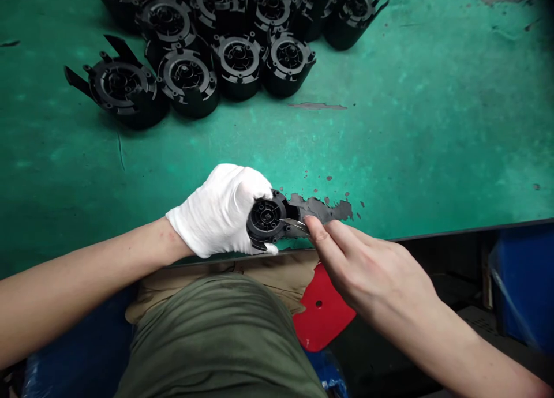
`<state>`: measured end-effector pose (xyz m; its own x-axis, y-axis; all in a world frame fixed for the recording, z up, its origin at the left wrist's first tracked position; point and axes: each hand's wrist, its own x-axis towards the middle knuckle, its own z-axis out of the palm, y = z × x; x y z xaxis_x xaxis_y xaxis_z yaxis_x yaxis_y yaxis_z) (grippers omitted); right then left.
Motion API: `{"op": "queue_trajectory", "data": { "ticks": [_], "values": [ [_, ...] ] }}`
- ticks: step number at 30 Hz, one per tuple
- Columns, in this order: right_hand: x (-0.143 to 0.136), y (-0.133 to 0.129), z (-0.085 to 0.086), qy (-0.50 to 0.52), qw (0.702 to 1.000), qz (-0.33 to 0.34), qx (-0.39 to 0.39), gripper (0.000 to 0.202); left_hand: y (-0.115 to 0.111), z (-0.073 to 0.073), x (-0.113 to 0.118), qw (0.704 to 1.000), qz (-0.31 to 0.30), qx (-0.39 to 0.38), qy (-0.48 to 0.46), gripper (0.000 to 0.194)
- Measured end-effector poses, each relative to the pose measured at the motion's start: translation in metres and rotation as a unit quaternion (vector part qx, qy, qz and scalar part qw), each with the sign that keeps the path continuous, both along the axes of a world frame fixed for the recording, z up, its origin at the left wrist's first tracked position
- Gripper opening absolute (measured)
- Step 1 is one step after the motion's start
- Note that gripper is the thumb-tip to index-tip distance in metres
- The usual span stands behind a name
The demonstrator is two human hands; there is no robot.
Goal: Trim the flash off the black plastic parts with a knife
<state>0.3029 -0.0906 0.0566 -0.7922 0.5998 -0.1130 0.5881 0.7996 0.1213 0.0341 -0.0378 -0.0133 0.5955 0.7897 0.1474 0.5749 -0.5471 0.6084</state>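
Observation:
My left hand, in a white glove, wraps round a round black plastic housing near the front edge of the table. The housing's ribbed round face is turned up towards me. My bare right hand grips a thin metal tool, perhaps a blade or tweezers; its handle is hidden in the fingers. The tool's tip lies at the right side of the housing's face, and I cannot tell whether it touches.
Several similar black housings stand grouped at the back left of the green table. The tabletop is worn dark beside my hands. Below its edge are a red panel with a hole and a blue bin at right.

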Motion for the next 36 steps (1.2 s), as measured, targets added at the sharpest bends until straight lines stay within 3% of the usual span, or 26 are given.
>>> {"op": "queue_trajectory", "data": {
  "ticks": [5, 11, 14, 17, 20, 24, 27, 32, 36],
  "values": [
    [0.003, 0.009, -0.002, 0.03, 0.999, 0.03, -0.005, 0.052, -0.001, -0.005, -0.001, 1.0, -0.004, 0.013, -0.019, 0.068],
    [0.014, 0.018, -0.011, 0.083, 0.996, 0.016, -0.042, 0.051, -0.001, -0.006, 0.0, 0.999, 0.011, 0.003, -0.047, 0.068],
    [0.021, 0.012, -0.019, 0.149, 0.984, -0.048, -0.082, 0.038, -0.002, -0.011, -0.003, 0.997, 0.005, -0.001, -0.074, 0.072],
    [0.021, -0.003, -0.024, 0.24, 0.952, -0.129, -0.136, 0.035, -0.004, -0.018, -0.007, 0.992, 0.003, 0.034, -0.125, 0.08],
    [0.008, -0.016, -0.03, 0.299, 0.928, -0.146, -0.165, 0.039, -0.005, -0.019, -0.009, 0.987, -0.004, 0.056, -0.151, 0.082],
    [-0.018, -0.018, -0.036, 0.244, 0.959, -0.107, -0.096, 0.045, -0.005, -0.011, -0.005, 0.99, 0.006, 0.034, -0.133, 0.062],
    [-0.025, -0.017, -0.036, 0.204, 0.971, -0.114, -0.038, 0.042, -0.004, -0.005, -0.002, 0.993, 0.014, 0.01, -0.118, 0.055],
    [-0.017, -0.025, -0.03, 0.287, 0.945, -0.112, -0.109, 0.018, -0.001, -0.005, -0.001, 0.991, 0.018, -0.015, -0.13, 0.066],
    [-0.025, -0.027, -0.041, 0.333, 0.916, -0.166, -0.15, 0.04, 0.002, -0.009, -0.005, 0.993, 0.008, -0.043, -0.112, 0.085]
  ]
}}
